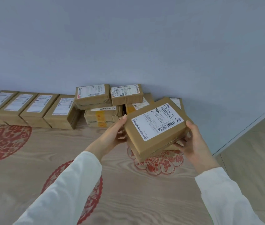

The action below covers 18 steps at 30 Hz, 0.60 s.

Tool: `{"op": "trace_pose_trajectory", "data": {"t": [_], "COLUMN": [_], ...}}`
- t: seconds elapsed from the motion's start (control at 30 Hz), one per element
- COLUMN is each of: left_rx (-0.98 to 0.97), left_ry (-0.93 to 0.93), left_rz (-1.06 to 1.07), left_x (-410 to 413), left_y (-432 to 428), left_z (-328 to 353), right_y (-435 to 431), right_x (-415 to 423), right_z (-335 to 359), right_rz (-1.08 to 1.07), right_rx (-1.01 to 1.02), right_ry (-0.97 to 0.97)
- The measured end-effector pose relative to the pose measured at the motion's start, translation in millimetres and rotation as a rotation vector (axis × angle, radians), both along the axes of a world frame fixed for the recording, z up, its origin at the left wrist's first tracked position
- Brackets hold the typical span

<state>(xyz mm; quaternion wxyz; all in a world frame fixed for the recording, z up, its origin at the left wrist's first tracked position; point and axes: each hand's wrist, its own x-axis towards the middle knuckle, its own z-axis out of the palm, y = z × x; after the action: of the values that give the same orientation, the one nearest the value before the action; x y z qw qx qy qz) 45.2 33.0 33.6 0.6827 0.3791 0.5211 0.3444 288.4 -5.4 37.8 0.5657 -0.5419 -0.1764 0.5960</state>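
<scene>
Cardboard parcel (154, 127) aloft, label up

Clasped at both ends: left hand (112, 135) at its left corner, right hand (193, 140) curled round its right edge. Long axis slanting away to the right, above the surface (31, 168). Just beyond, a loose pile (101, 116); farther left, a neat row (36, 109) against the wall (128, 46).

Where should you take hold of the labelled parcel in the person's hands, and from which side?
By its two opposite side edges, coming in from left and right, as the left hand and right hand do. The cardboard parcel is flat and tilted, so a grip reaching underneath steadies it and leaves the label clear.
</scene>
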Motion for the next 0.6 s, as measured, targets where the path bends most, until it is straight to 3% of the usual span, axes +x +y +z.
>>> {"op": "trace_pose_trajectory", "data": {"t": [0.3, 0.43, 0.6], "left_rx": [-0.126, -0.114, -0.120], "left_ry": [0.022, 0.055, 0.056], "left_rz": [0.200, 0.335, 0.445], "left_x": [-111, -140, -148], "left_y": [-91, -121, -149], "left_z": [-21, -28, -40], "right_y": [-85, -127, -151], "right_x": [-133, -185, -231], "right_z": [-26, -44, -47], "right_rz": [0.010, 0.127, 0.288], "right_rx": [-0.066, -0.158, -0.110], "right_ry": [-0.053, -0.069, -0.071]}}
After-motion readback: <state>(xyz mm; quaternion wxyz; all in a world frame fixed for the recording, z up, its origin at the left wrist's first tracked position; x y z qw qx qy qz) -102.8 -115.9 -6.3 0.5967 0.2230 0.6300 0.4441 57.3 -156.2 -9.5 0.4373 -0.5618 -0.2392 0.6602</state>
